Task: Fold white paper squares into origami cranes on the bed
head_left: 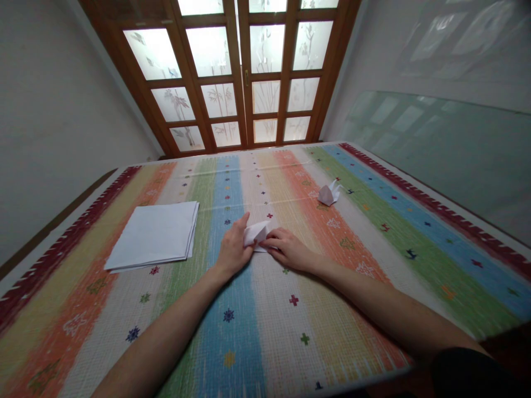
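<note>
A small folded piece of white paper [257,232] is between my two hands, just above the middle of the striped tablecloth [244,337]. My left hand [235,243] grips its left side, with the thumb and fingers closed around the edge. My right hand [289,248] pinches the lower right side of the same paper, its fingers bent and pressed together. One layer of the paper stands up in a slanted flap, while another part lies low under my fingertips. My fingers partly hide the folds.
To the left lies a stack of white paper sheets [155,235]. A folded white paper crane [329,193] stands at the back right. Beyond the table are wooden doors with frosted panes [244,77], and a glass panel [435,149] leans along the right wall.
</note>
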Motion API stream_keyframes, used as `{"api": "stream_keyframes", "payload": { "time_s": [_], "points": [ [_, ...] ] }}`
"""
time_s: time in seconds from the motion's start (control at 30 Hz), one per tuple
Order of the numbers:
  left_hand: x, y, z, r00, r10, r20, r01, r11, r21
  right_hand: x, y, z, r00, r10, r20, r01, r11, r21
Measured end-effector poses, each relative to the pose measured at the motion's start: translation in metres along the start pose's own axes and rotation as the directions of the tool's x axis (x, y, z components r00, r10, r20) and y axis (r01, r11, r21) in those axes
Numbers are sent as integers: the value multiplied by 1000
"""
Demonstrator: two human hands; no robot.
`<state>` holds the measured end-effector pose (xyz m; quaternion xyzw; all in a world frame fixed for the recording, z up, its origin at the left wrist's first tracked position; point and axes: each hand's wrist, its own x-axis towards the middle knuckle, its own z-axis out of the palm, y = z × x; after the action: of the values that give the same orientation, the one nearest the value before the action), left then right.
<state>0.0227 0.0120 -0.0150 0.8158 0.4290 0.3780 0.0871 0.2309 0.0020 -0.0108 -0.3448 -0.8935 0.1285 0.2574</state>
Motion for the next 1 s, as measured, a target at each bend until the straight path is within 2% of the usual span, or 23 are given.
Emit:
{"api": "stream_keyframes", "payload": {
  "time_s": [0.13,0.27,0.57,0.77,0.83,0.9,1.0],
  "points": [
    [2,-2,0,993,-114,-2,114,992,-54,0,0,2,1000,12,3,-12,1000,-11],
    [2,-6,2,987,-160,17,160,987,4,0,0,3,1000,13,17,-13,999,-38],
    [5,-2,-2,986,-159,-46,161,986,35,-1,-4,-1,999,9,39,-6,996,-88],
    [6,-1,-6,990,-141,-8,141,988,57,-2,-9,-3,1000,-3,26,5,998,-70],
    [6,-2,-7,988,-151,-4,151,988,-3,-3,-10,-4,1000,-1,-24,1,1000,3],
    [7,-2,-8,990,-141,21,143,984,-110,-4,-8,-7,990,22,-136,-10,996,90],
    [9,-1,-12,986,-115,120,145,946,-289,-5,0,-15,943,40,-330,-4,994,108]
  ]
}}
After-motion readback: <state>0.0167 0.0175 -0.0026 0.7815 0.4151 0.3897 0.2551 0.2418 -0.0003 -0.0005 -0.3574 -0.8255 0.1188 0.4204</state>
